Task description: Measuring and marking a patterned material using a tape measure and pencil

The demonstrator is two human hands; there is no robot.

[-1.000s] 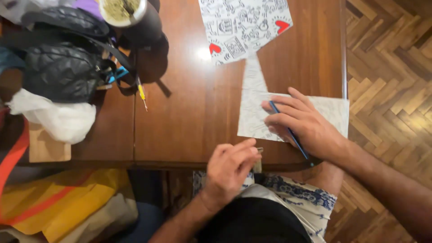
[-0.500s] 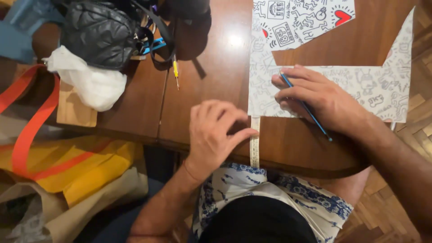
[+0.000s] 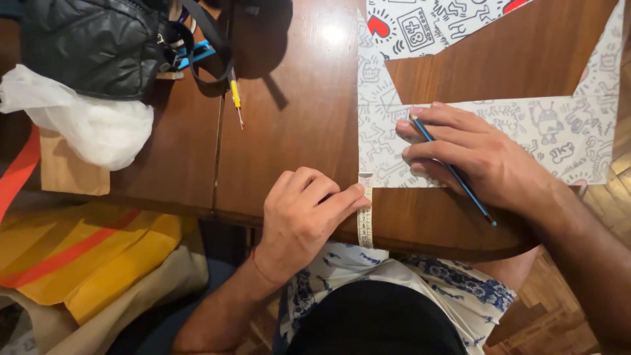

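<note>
Head view, near edge: sitting at dark brown wooden table (image 3: 289,131), lap in blue-and-white patterned cloth (image 3: 401,276) just under the rim. Left hand (image 3: 305,220) resting knuckles-up at the table's near edge, fingers curled, fingertips (image 3: 351,195) pressing down the white measuring tape (image 3: 365,210); tape running from the paper's lower edge over the rim toward the lap. Right hand (image 3: 480,158) lying flat on the white doodle-printed paper sheet (image 3: 559,138), fingers narrowly spread, gripping a blue pencil (image 3: 453,172) slantwise between the fingers, tip pointing up-left near the fingertips, back end sticking out toward the table's rim. Paper lying on the right half of the table, its left strip reaching toward the far edge, bare wood showing in the cut-out above the right hand.

Further off: yellow pencil (image 3: 234,95) lying on the wood, well apart from both hands. Beyond, at far left, white crumpled plastic bag (image 3: 92,125) touching a black quilted bag (image 3: 98,43) with black straps. Yellow-and-orange cloth (image 3: 79,256) lying below the table's left side.
</note>
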